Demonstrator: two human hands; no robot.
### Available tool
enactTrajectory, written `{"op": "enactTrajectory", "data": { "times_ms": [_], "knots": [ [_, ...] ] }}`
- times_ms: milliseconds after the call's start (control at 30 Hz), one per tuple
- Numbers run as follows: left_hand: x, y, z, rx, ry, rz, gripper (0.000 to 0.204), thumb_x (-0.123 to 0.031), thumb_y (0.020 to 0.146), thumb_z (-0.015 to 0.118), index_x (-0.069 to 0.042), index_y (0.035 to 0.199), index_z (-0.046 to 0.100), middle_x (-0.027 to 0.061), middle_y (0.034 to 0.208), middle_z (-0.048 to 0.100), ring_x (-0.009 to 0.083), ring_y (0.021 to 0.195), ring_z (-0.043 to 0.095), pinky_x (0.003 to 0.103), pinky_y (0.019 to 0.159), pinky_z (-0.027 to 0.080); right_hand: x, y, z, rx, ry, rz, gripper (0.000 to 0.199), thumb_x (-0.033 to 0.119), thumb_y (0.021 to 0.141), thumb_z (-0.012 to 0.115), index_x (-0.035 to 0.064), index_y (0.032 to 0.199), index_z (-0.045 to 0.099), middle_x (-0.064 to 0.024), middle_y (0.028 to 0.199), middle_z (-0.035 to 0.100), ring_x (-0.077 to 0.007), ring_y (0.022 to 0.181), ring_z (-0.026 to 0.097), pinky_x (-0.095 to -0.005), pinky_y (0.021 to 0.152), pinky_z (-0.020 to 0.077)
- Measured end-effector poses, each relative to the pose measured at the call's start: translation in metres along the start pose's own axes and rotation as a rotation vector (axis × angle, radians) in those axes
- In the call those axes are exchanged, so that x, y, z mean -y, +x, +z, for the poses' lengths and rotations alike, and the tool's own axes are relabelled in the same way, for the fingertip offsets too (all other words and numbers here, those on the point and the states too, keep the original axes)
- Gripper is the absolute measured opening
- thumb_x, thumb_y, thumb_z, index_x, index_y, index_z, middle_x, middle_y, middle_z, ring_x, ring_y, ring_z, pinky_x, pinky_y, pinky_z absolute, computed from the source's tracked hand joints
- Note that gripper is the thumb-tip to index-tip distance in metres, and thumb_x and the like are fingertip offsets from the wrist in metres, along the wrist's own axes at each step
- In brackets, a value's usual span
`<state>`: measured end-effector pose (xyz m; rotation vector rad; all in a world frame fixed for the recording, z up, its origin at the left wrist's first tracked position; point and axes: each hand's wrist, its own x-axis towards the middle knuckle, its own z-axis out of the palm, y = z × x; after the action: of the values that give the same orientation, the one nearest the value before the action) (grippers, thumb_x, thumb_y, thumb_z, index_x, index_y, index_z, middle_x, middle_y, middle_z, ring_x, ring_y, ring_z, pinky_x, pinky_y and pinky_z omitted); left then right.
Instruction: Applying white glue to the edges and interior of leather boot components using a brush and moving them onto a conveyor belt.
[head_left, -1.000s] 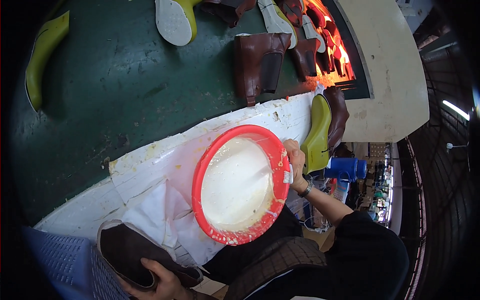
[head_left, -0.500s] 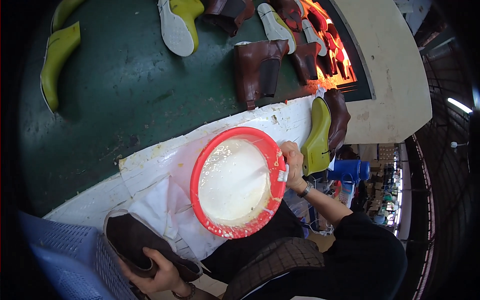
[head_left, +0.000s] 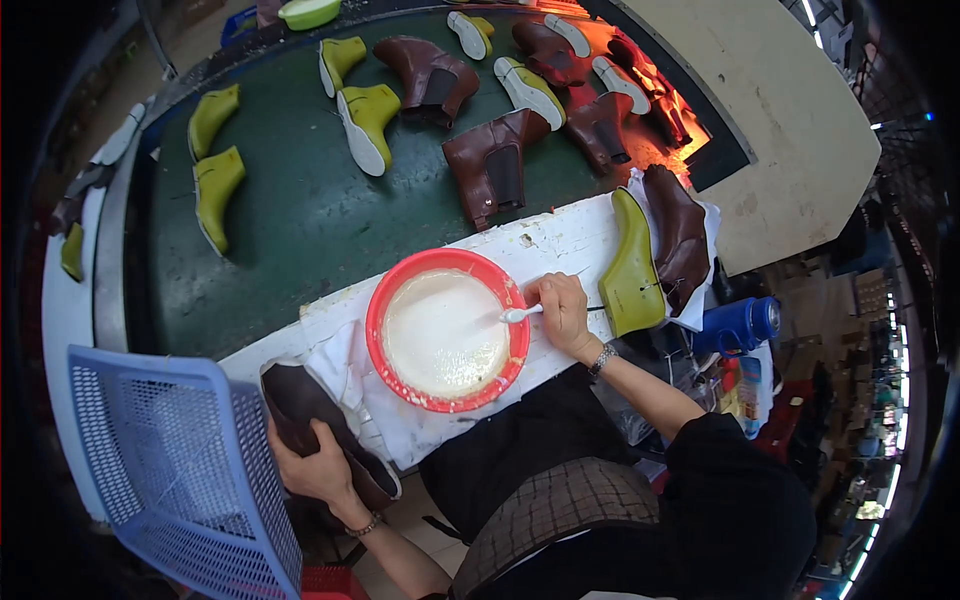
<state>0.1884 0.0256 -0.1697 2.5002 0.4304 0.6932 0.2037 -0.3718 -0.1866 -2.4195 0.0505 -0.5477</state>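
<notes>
Head view: two bare hands are at a white ledge (head_left: 575, 240), along the near edge of a green belt (head_left: 290, 260).
Right hand: the right hand (head_left: 562, 312), right of centre in the frame, is closed on a white brush-like tool (head_left: 522, 313); the bristles I cannot make out.
Tool direction: long axis almost level, pointing left – its tip is over the right rim of the red basin (head_left: 375, 335).
Basin: at frame centre, holding white liquid (head_left: 440, 330); the right hand is nearer to it than the left.
Left hand: the left hand (head_left: 318, 468), at lower left, grips the dark brown boot (head_left: 297, 405), thumb on top.
Boot direction: long axis slants from upper left to lower right; from the right hand it lies to the lower left – the basin between them.
Around: blue plastic basket (head_left: 150, 357) just left of the boot; yellow-green shoe last (head_left: 633, 285) right of the right hand.
</notes>
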Motion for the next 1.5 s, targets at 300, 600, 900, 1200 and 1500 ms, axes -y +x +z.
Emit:
{"op": "enactTrajectory", "data": {
  "times_ms": [300, 600, 900, 1200, 1500],
  "knots": [
    [-0.052, -0.012, -0.078, 0.020, -0.159, 0.040, 0.046, -0.003, 0.078, 0.072, 0.004, 0.123, 0.063, 0.0200, 0.106, 0.073, 0.0318, 0.095, 0.072, 0.039, 0.086, 0.054, 0.013, 0.009, -0.039, 0.104, 0.161, 0.141, 0.038, 0.033, 0.103, 0.054, 0.0049, 0.086, 0.074, -0.0144, 0.063, 0.061, -0.0293, 0.056, 0.060, -0.0403, 0.059, 0.0467],
    [-0.096, -0.022, -0.110, 0.543, -0.804, -0.121, 0.043, 0.002, 0.084, 0.071, 0.005, 0.125, 0.062, 0.0077, 0.117, 0.069, 0.0156, 0.104, 0.064, 0.029, 0.093, 0.049, 0.068, 0.034, -0.062, 0.232, -0.235, -0.404, 0.012, 0.023, 0.088, 0.070, 0.0129, 0.094, 0.074, -0.0062, 0.086, 0.062, -0.0247, 0.075, 0.066, -0.0402, 0.065, 0.0520],
    [-0.124, 0.008, -0.114, 0.734, -0.962, -0.148, 0.035, -0.001, 0.085, 0.070, 0.006, 0.119, 0.065, 0.0073, 0.110, 0.071, 0.0134, 0.097, 0.065, 0.028, 0.086, 0.051, 0.058, 0.026, -0.070, 0.278, -0.284, -0.371, 0.015, 0.025, 0.088, 0.072, 0.0158, 0.100, 0.077, -0.0028, 0.082, 0.062, -0.0221, 0.072, 0.065, -0.0372, 0.064, 0.0513],
    [-0.148, 0.027, -0.100, 0.979, -0.907, -0.149, 0.028, -0.007, 0.084, 0.077, 0.005, 0.109, 0.070, 0.0012, 0.092, 0.071, 0.0075, 0.079, 0.062, 0.025, 0.069, 0.051, 0.063, 0.041, -0.094, 0.090, 0.301, -0.262, 0.013, 0.018, 0.087, 0.076, 0.0121, 0.099, 0.078, -0.0017, 0.083, 0.066, -0.0187, 0.069, 0.063, -0.0334, 0.063, 0.0466],
    [-0.162, 0.036, -0.119, 0.919, -0.783, -0.111, 0.020, -0.008, 0.084, 0.077, 0.003, 0.100, 0.072, 0.0002, 0.077, 0.068, 0.0057, 0.063, 0.058, 0.023, 0.057, 0.046, 0.091, 0.063, -0.104, 0.067, 0.307, -0.572, 0.015, 0.020, 0.082, 0.082, 0.0151, 0.096, 0.080, 0.0027, 0.086, 0.067, -0.0101, 0.080, 0.058, -0.0300, 0.081, 0.0328]
  ]
}}
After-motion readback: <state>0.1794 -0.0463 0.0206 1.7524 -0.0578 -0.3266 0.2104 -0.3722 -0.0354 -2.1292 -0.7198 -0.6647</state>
